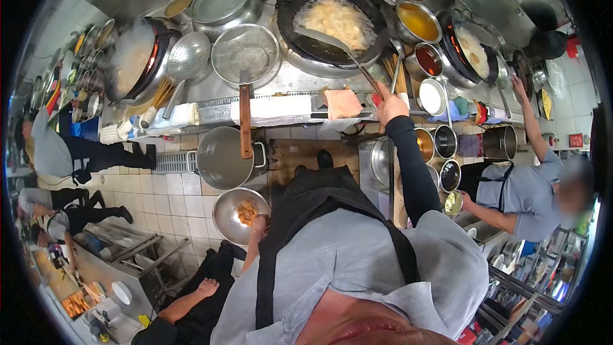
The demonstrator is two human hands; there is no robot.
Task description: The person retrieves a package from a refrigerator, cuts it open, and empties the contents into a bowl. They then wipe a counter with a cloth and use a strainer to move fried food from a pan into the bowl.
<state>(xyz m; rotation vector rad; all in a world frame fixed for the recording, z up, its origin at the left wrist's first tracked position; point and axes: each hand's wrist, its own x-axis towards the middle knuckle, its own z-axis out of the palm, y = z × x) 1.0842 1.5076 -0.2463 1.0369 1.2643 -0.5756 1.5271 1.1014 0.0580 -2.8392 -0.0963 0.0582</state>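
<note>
My right hand (pixel 391 107) is closed round the handle of a long metal wok spatula (pixel 324 39). Its broad end rests over a large black wok (pixel 287 25), where pale pieces of food (pixel 337 18) bubble in foaming oil. Low on my left side, my left hand (pixel 258 224) grips the rim of a wide metal bowl (pixel 223 217). Orange-brown pieces of food (pixel 246 212) lie inside that bowl, close to my fingers. My left fingers are partly hidden by the bowl's edge.
A wood-handled strainer (pixel 245 54) and a perforated skimmer (pixel 188 56) lie left of the wok. Below them stands a deep pot (pixel 225 158). Bowls of yellow liquid (pixel 418 22) and red sauce (pixel 428 59) are to the right. A co-worker (pixel 511 185) stands at a flaming wok (pixel 471 51).
</note>
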